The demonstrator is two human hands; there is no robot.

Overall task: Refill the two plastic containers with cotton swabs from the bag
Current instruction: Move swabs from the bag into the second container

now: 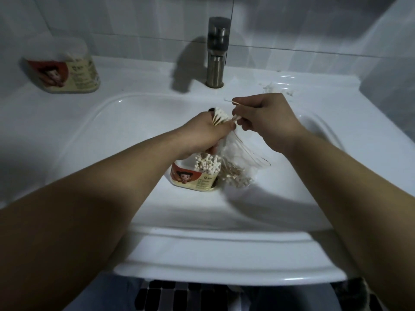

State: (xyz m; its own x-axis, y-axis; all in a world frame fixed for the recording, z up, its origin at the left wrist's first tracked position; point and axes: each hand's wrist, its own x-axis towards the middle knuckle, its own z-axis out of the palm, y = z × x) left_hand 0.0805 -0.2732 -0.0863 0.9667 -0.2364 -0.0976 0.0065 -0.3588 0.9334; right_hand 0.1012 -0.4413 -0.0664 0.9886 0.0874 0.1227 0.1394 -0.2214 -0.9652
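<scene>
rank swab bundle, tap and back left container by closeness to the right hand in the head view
1. swab bundle: at the fingertips of the right hand, just left of it.
2. tap: farther back, slightly left.
3. back left container: far off at the back left.

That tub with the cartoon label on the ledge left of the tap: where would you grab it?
Probably round the labelled body of the tub, below its cloudy lid, coming from the basin side: the tiled wall stands close behind, while its front and sides are free. The lid alone might lift off.
</scene>
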